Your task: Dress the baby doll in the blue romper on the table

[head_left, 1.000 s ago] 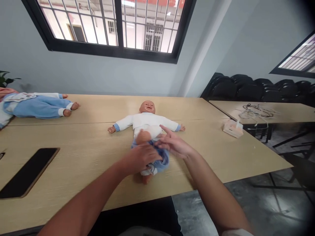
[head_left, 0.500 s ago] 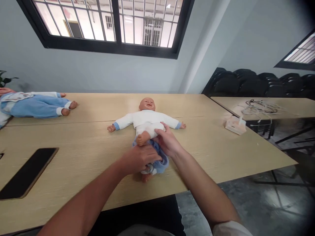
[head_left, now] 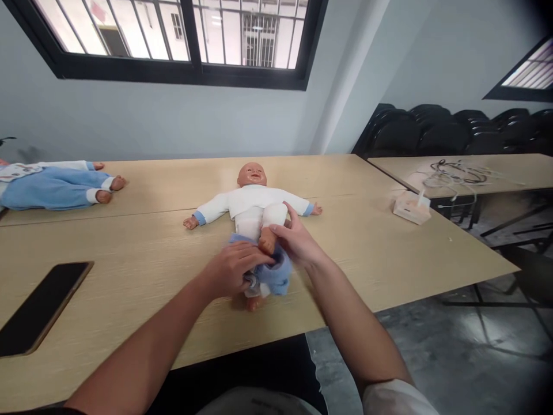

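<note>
A baby doll point(head_left: 253, 199) in a white top with blue cuffs lies on its back on the table, arms spread. Bunched blue trousers point(head_left: 279, 276) surround its lower legs, and one bare foot sticks out at the near end. My left hand point(head_left: 235, 268) is closed on the trousers at their left side, its thumb and fingers near the waist opening. With my right hand point(head_left: 296, 236) I grip the doll's bent leg point(head_left: 273, 222) around the shin, its foot hanging over the trouser opening.
A second doll point(head_left: 56, 187) in blue trousers lies at the far left of the table point(head_left: 142, 253). A dark phone point(head_left: 43, 305) is at the near left. On the right are a tissue box point(head_left: 412, 208) and, on another table, coiled cables point(head_left: 460, 176).
The doll's bent leg has swung rightward and its foot now points down at the trouser opening. My left hand has shifted slightly left, still on the trousers. The view has tilted a little.
</note>
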{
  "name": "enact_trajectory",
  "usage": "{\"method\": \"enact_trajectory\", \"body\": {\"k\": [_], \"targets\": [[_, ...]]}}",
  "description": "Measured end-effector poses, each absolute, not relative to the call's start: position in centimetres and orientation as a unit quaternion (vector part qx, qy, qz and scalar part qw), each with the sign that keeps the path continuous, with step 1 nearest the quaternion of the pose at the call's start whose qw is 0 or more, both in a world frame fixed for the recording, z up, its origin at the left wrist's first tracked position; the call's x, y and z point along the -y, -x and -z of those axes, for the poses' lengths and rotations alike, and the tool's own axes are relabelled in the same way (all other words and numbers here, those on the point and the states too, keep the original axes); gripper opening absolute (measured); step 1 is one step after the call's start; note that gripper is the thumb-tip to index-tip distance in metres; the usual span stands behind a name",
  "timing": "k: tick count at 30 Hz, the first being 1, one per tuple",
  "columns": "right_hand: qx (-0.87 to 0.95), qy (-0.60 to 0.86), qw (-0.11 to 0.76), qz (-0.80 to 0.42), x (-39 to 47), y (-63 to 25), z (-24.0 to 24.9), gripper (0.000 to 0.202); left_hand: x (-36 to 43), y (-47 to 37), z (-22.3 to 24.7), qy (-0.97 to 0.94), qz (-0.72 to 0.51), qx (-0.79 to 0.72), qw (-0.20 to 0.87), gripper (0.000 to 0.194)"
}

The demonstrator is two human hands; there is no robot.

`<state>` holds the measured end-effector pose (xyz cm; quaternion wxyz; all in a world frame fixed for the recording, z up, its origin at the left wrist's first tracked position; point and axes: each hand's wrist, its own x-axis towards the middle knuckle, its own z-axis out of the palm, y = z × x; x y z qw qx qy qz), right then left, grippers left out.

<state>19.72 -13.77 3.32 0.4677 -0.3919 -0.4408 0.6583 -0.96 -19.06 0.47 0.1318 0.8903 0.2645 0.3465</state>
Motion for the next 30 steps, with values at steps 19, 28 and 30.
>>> {"method": "enact_trajectory", "body": {"k": [19, 28, 30], "targets": [[0.568, 0.414, 0.429, -0.567, 13.3, -20.0, -2.3, 0.106, 19.0, 0.4, -2.0, -0.815, -0.494, -0.302, -0.025, 0.016], [0.417, 0.382, 0.487, -0.666, 13.5, -18.9, -2.0, 0.1, 18.5, 0.5, -0.8, -0.781, -0.484, -0.392, 0.047, 0.047], [0.406, 0.365, 0.487, -0.682, 13.7, -18.6, -2.0, 0.097, 18.5, 0.1, -0.5, -0.767, -0.483, -0.419, 0.051, 0.053]]}}
